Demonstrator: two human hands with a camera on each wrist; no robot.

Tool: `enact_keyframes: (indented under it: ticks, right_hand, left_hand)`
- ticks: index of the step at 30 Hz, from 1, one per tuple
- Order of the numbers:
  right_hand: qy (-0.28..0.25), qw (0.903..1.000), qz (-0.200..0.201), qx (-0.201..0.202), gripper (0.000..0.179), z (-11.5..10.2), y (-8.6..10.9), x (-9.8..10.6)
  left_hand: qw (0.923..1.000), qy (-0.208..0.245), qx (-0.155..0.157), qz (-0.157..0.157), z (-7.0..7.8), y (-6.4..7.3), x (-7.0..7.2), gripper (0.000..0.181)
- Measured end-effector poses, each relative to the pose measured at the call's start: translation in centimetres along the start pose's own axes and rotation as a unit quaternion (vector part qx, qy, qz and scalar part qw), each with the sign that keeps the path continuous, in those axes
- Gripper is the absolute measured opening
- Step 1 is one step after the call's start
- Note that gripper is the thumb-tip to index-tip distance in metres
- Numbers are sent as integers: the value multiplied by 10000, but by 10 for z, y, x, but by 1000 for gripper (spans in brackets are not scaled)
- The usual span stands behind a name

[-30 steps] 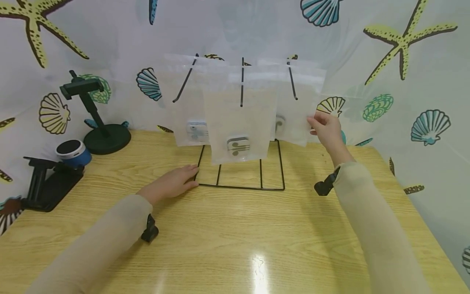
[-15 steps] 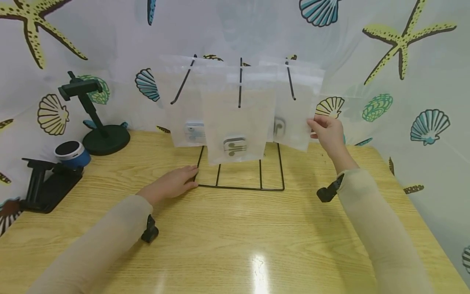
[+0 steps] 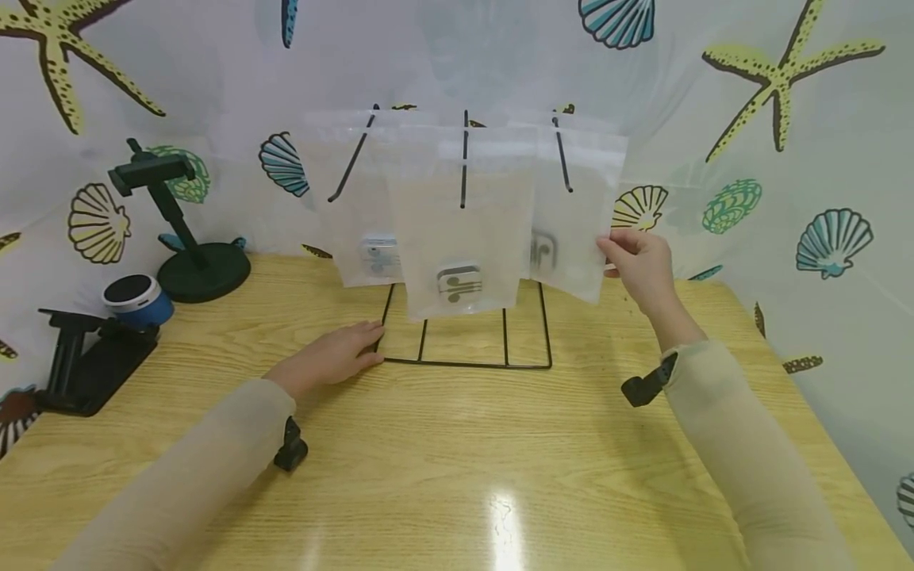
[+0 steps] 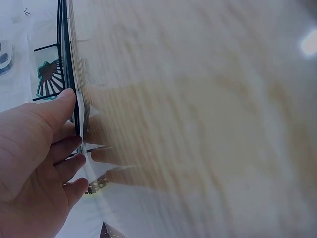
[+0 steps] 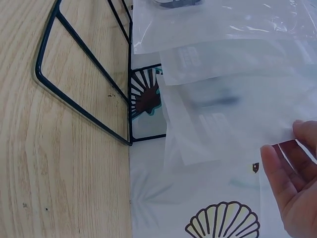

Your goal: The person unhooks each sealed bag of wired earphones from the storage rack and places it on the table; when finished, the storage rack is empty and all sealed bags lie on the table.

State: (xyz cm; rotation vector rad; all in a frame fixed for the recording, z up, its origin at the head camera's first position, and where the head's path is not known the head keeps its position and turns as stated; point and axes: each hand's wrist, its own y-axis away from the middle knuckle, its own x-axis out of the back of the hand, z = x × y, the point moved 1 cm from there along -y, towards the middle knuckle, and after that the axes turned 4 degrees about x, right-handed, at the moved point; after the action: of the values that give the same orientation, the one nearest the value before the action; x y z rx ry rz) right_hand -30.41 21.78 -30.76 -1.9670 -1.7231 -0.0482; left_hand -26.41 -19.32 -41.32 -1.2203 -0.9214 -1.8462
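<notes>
A black wire display rack stands on the table with three hooks, each carrying frosted plastic bags. Earphones in a small clear case show through the middle bag. My right hand pinches the outer edge of the right bag between thumb and fingers; in the right wrist view, the bag edge meets the fingertips. My left hand rests at the left side of the rack base. The left wrist view shows its thumb and loosely bent fingers touching the black wire.
A dark stand with a round base is at the back left. Near it are a blue-and-white cylinder and a black folding holder. A shell-patterned cloth hangs behind the wooden table.
My right hand has moved slightly down, drawing the right bag's lower corner downward and turning it a little. The left hand stays at the rack base.
</notes>
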Motion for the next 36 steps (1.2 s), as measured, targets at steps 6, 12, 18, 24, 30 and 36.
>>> enact_keyframes:
  ticks: [6, 12, 18, 24, 30, 36]
  right_hand:
    - [-38, 10000, -30, 44, 28, -6, 7, 0]
    - [-96, 9999, -57, 113, 28, -11, 11, -2]
    - [-44, 9997, -97, 231, 28, -14, 16, -3]
    - [3, 9992, -166, 377, 27, -29, 26, -1]
    - [57, 9974, -37, 712, 25, -24, 29, -1]
    - [175, 9945, 55, 1033, 21, -26, 37, 1]
  left_hand:
    - [10000, 34, 19, 3, 0, 0, 1, 58]
    - [10000, 38, 41, -8, -1, -1, -1, 58]
    - [9999, 36, 106, -19, -2, -1, -3, 58]
    - [9999, 36, 109, -19, -1, 1, -2, 57]
    - [9999, 24, 97, 31, 0, 1, -1, 57]
    - [9999, 59, 100, 20, 1, 0, 0, 58]
